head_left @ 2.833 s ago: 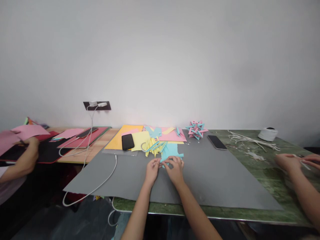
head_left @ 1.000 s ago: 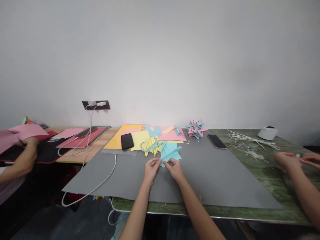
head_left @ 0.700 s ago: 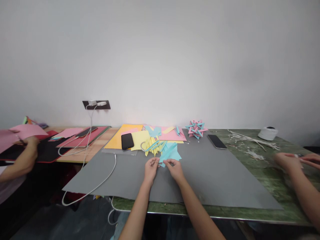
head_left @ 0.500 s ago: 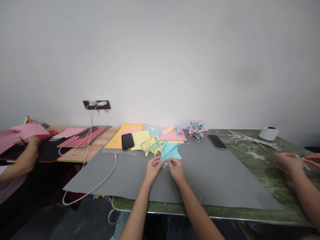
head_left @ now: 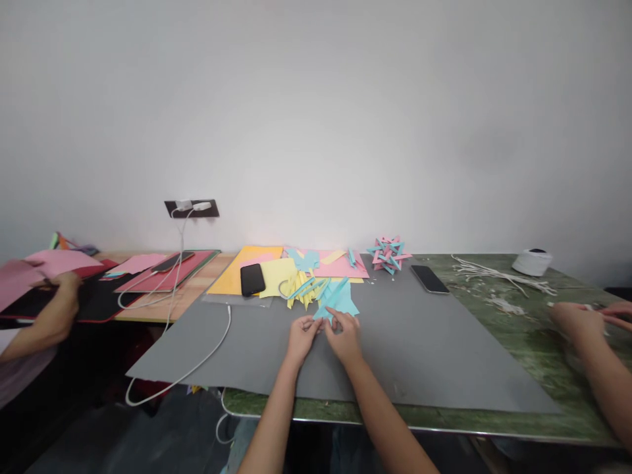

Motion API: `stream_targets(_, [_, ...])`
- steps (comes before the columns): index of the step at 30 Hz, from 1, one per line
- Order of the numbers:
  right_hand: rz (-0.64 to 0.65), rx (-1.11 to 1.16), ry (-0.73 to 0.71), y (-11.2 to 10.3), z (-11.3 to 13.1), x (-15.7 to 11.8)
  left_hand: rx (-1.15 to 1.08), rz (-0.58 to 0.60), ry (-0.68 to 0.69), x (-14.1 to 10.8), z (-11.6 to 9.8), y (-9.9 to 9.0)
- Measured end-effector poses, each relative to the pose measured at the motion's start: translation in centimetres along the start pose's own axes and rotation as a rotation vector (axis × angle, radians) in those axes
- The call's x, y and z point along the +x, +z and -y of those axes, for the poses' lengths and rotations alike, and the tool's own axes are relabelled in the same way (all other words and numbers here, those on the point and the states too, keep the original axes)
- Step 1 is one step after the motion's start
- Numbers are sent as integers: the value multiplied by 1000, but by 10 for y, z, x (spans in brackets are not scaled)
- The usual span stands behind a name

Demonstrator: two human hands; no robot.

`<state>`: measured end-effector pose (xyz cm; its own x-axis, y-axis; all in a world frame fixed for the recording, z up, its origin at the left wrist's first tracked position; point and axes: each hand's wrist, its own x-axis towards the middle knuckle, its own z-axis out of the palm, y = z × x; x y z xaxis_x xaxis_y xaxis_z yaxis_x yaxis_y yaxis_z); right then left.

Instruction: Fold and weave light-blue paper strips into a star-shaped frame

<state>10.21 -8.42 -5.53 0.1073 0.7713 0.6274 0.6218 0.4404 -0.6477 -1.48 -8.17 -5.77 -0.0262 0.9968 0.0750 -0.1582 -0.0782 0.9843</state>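
Note:
Side by side over the grey mat [head_left: 419,355], my left hand [head_left: 301,334] and my right hand [head_left: 344,334] are both closed, thumbs and fingertips pinched on a small light-blue paper piece [head_left: 318,315]. The fingers cover most of that piece. My right index finger is lifted a little off the pinch. Just beyond my fingertips lie light-blue paper sheets [head_left: 345,299]. To their left rests a pile of folded yellow paper strips [head_left: 299,289], with scissors across it whose blades are hard to make out.
A pink-and-blue paper star ball [head_left: 388,255] stands at the back. Phones lie left [head_left: 253,280] and right [head_left: 429,279]. A white cable [head_left: 207,355] crosses the mat's left side. Co-workers' hands are busy at far left [head_left: 66,289] and far right [head_left: 577,320].
My right index finger has lifted from the pinch and my right hand has shifted slightly left. The blue piece shows less between my fingertips.

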Motion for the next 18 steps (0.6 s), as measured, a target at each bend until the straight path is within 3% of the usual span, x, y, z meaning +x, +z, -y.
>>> stream_targets(4, [60,-14,12,1,0,1,-3,-7,8,0,0,0])
stream_targets(18, [181,259,119,6,-6,2,16,13,-9,-1,-4,0])
